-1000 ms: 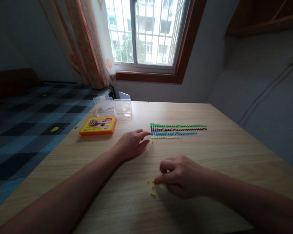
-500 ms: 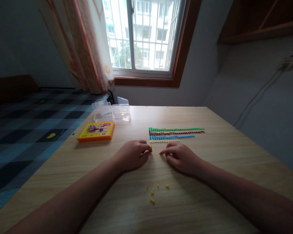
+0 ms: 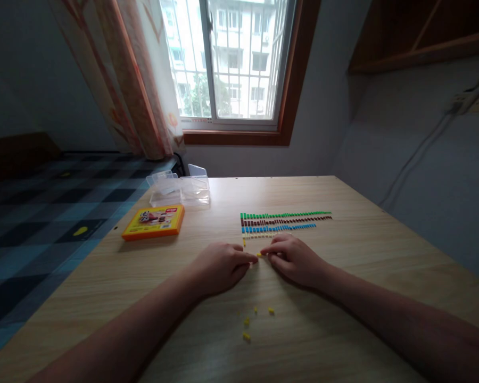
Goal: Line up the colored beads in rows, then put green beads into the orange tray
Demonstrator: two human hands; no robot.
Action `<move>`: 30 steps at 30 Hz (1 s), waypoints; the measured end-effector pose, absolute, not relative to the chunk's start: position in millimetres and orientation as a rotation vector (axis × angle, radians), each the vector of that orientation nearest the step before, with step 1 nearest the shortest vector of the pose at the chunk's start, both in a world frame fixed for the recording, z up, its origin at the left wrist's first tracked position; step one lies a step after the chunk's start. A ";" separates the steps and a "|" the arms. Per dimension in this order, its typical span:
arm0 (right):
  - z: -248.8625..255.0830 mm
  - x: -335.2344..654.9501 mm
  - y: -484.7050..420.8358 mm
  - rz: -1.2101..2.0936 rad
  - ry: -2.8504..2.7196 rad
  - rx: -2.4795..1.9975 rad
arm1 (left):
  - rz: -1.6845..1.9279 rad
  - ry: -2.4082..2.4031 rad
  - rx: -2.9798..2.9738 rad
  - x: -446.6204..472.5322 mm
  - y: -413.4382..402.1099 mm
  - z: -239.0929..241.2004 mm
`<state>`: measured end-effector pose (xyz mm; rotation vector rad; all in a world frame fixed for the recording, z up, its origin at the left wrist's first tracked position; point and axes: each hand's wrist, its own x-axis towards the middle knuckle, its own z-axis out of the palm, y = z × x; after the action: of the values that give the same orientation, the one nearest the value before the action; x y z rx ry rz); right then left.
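Observation:
On the table, a small yellow toy brick lies between the index fingertips of both hands. My left hand reaches it with the index finger stretched out and the thumb apart below. From the other side, the index tip of my right hand meets the brick, its thumb apart from that finger. Neither hand visibly pinches it. Just beyond my left hand stands a short column of yellow bricks. Above it runs a row of pale cream bricks, its right end hidden behind my right hand. Nearer me lie several loose yellow bricks.
Rows of blue, brown and green bricks lie beyond my hands. At the left are a yellow-orange box and clear plastic containers. A bed adjoins the table's left side.
My left hand has moved from the yellow column rightward and nearer me, its index finger now at the small yellow brick. My right hand has stayed beside that brick. The view has shifted slightly.

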<state>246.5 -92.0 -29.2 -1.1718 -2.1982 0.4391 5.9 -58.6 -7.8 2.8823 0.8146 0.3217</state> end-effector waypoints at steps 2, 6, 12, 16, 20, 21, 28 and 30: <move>-30.1 247.3 -92.1 0.432 -2.199 -1.173 | 0.312 0.815 2.897 6.3 -59.1 -7.7; -31.5 247.6 -92.2 0.433 -2.216 -1.165 | 0.320 0.843 2.901 6.8 -58.7 -8.1; -32.0 245.6 -93.1 0.409 -2.218 -1.134 | 0.330 0.875 2.884 6.6 -57.7 -8.4; -32.7 246.7 -93.8 0.393 -2.231 -1.091 | 0.362 0.913 2.851 3.3 -54.6 -9.2; -33.8 247.0 -94.4 0.380 -2.268 -1.085 | 0.582 1.100 2.707 -3.6 -42.5 -12.9; -34.0 246.4 -94.7 0.368 -2.275 -1.091 | 0.629 1.151 2.667 -5.7 -38.7 -13.8; -34.2 232.9 -93.2 0.334 -2.299 -1.132 | 0.703 1.397 2.469 -11.2 -24.5 -15.8; -34.1 228.4 -90.0 0.340 -2.288 -1.156 | 0.686 1.403 2.468 -10.2 -25.1 -15.8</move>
<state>228.4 -90.0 -34.1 -1.1560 -2.2884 0.3402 -10.2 -25.1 -15.8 2.4681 1.4032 0.6863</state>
